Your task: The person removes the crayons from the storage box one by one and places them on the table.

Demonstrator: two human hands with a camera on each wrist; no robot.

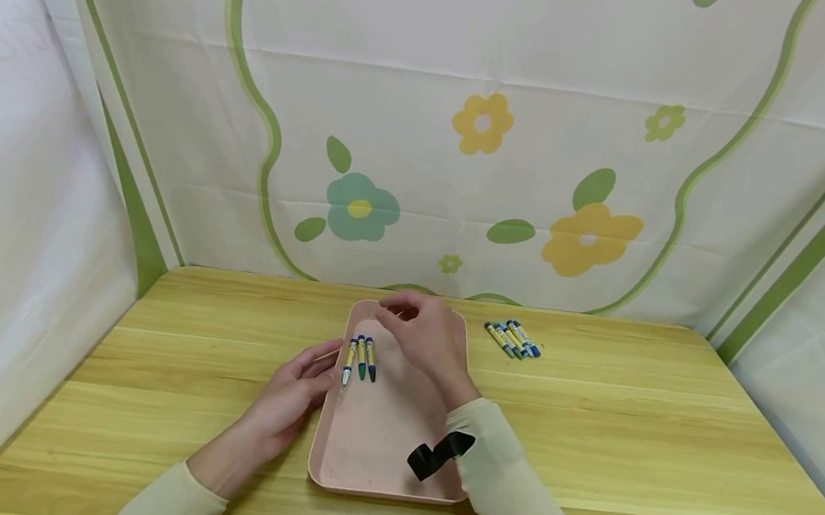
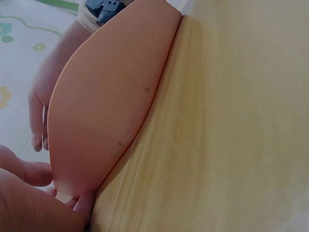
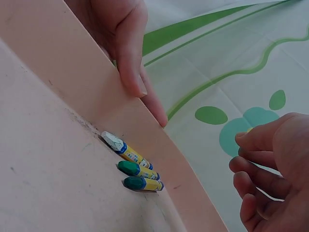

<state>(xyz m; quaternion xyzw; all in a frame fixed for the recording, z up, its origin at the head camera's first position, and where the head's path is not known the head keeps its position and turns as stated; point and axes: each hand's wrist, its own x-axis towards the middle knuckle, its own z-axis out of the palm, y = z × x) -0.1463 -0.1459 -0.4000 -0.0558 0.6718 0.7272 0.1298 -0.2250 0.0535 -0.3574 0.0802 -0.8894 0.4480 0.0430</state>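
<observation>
A pink tray lies on the table, with three oil pastels side by side near its left wall: a white pastel, a green pastel and a dark green pastel. My left hand rests against the tray's left side; its thumb touches the rim, and the fingers lie along the outer wall, partly hidden. Over the far part of the tray hovers my right hand, fingers loosely bent. Nothing shows between its thumb and fingers in the right wrist view.
Several more oil pastels lie in a group on the wooden table, right of the tray's far end. White cloth printed with flowers stands behind the table, with more cloth at both sides. A black wrist device hangs over the tray.
</observation>
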